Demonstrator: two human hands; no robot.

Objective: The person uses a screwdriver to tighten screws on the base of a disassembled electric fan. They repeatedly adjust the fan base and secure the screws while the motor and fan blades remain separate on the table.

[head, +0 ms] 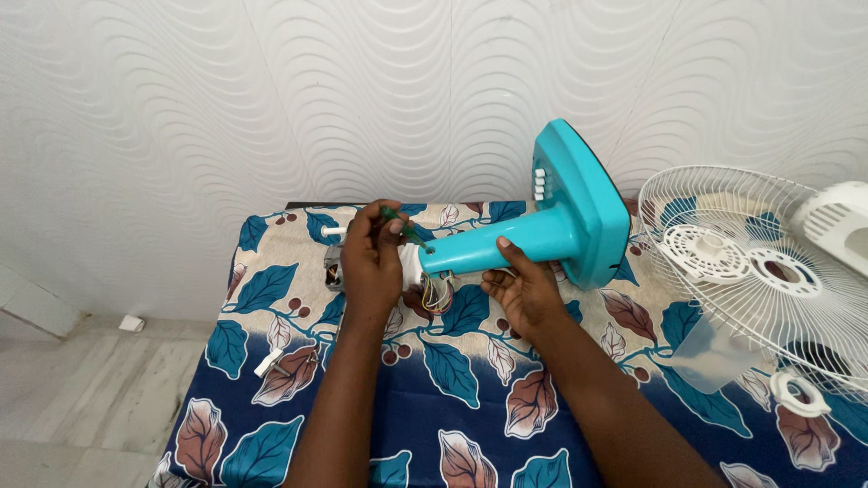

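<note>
Both hands grip: left [372, 258] screwdriver [404, 230], right [523, 287] turquoise fan stand [551, 230].

One head-worn camera looks down, close, over the cloth-covered table [470, 425] toward the wall [271, 90].

Left hand [372, 258]: closed around a small green screwdriver [404, 228], its tip at the narrow end of the fan stand.
Right hand [520, 287]: cupped under the neck of the turquoise fan stand [551, 226], steadying it from below.
Fan stand: lying on its side, its wide base turned toward the wall.
Wires [438, 291]: a coloured bundle hanging from the stand's narrow end, between the two hands.
Fan guard [723, 262]: a white wire grille lying flat at the right.
Desk [470, 398]: covered with a blue cloth printed with leaves.
Wall [271, 90]: white with a wavy raised pattern.
</note>
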